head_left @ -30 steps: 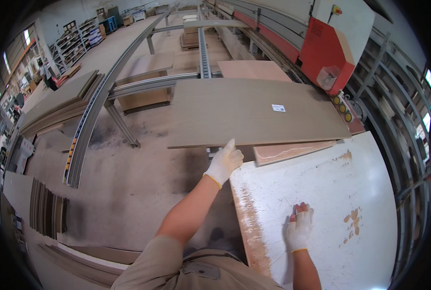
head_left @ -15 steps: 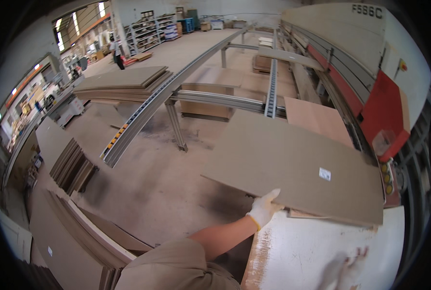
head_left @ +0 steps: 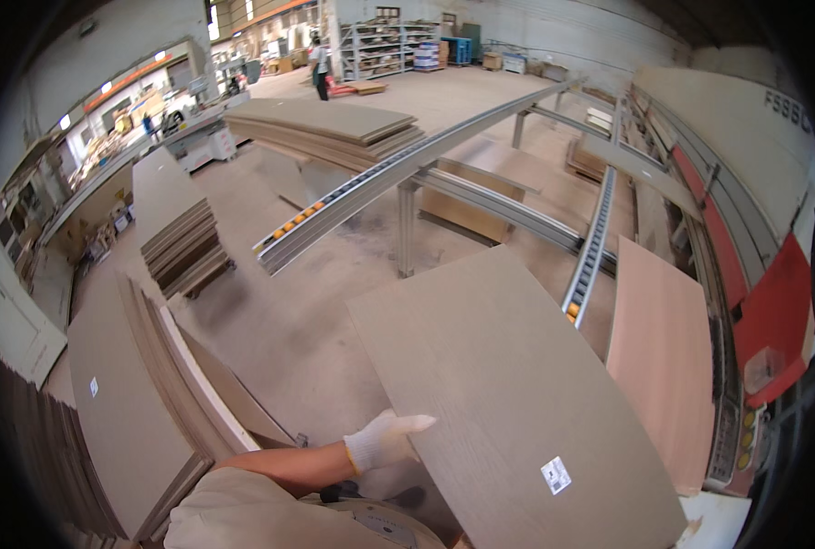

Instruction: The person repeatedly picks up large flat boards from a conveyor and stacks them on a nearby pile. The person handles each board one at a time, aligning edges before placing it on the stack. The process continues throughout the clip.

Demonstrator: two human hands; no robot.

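A wide grey-brown board (head_left: pixel 508 384) with a small white label (head_left: pixel 556 475) on its face takes up the lower middle of the view. On its left edge is my left hand (head_left: pixel 387 441), in a white work glove with a yellow cuff edge. The thumb lies over the top face, while the other fingers are partly hidden at the edge. I hold the board tilted, in front of my body. My right hand does not show. To the right of the board, a pinkish-brown panel (head_left: pixel 661 357) lies beside the machine.
A long machine with a red guard (head_left: pixel 773 320) runs along the right. Roller rails (head_left: pixel 353 197) cross the middle on metal legs. Board stacks stand at the left (head_left: pixel 119 403), farther back (head_left: pixel 174 220) and behind the rail (head_left: pixel 325 119). Another person (head_left: pixel 320 69) stands far off.
My left hand and the board have swung left and toward me, off most of the pink panel. The view has turned right. My blurred right hand has left the picture.
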